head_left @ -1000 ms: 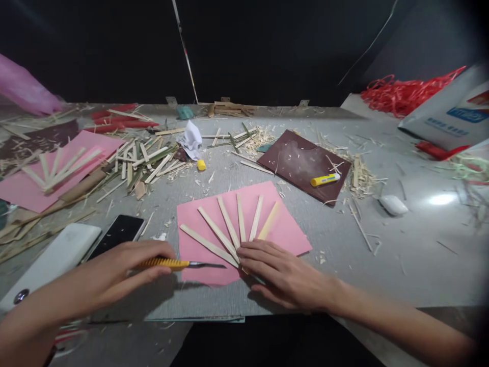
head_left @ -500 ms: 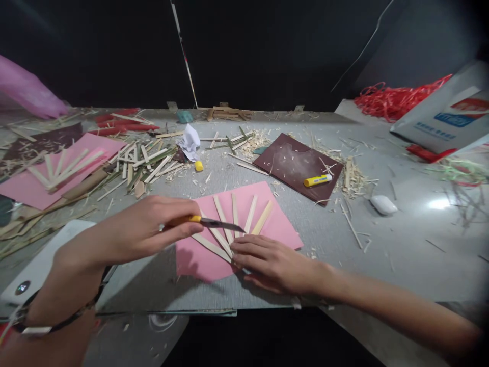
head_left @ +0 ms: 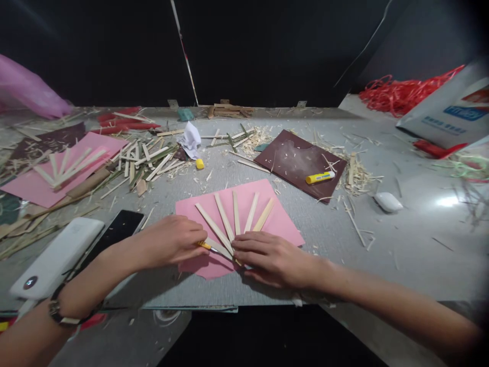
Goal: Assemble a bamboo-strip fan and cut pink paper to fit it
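A pink paper sheet (head_left: 280, 221) lies on the grey table with several bamboo strips (head_left: 223, 220) fanned out on it. My left hand (head_left: 171, 242) is closed round a yellow craft knife (head_left: 205, 245), whose blade lies low against the leftmost strip near the base of the fan. My right hand (head_left: 269, 257) lies flat with fingers stretched, pressing down on the point where the strips meet.
A black phone (head_left: 116, 229) and a white power bank (head_left: 57, 257) lie at the left. Behind are a brown sheet (head_left: 290, 158) with a yellow glue stick (head_left: 320, 177), scattered bamboo offcuts (head_left: 148, 160), another pink sheet with strips (head_left: 57, 171), and red string (head_left: 401, 94).
My left hand has brought the knife from raised above the fan down and back to the base of the strips. My right hand has stayed pressing on the fan.
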A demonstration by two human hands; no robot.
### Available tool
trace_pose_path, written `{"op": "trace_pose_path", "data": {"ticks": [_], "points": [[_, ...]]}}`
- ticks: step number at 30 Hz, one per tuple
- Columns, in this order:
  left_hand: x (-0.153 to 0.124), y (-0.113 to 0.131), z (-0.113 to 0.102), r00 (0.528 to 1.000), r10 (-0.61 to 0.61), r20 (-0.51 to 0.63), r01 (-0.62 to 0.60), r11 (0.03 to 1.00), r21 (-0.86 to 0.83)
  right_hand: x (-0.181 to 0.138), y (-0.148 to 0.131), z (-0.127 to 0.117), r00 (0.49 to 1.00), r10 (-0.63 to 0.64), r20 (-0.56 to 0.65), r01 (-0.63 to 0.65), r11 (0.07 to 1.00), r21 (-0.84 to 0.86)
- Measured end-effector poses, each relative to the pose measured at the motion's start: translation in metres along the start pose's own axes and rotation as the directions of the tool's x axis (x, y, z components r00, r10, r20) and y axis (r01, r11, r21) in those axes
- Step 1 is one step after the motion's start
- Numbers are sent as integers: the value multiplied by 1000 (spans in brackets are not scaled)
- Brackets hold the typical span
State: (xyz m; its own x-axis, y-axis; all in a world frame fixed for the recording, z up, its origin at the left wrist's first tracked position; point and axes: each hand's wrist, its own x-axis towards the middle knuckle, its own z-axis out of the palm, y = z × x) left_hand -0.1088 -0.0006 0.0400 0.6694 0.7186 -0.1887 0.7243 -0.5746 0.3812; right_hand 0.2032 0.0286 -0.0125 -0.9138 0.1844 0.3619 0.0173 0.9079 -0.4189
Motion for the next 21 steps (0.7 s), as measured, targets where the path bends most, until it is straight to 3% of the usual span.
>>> {"op": "trace_pose_path", "data": {"ticks": [6, 21], "points": [[5, -2, -1, 998, 57, -14, -57, 998, 12, 3, 0, 13, 995, 39, -97, -39, 999, 0], [11, -16, 20, 975, 159, -154, -141, 983, 119, 5, -1, 10, 995, 58, -76, -58, 998, 7]]}}
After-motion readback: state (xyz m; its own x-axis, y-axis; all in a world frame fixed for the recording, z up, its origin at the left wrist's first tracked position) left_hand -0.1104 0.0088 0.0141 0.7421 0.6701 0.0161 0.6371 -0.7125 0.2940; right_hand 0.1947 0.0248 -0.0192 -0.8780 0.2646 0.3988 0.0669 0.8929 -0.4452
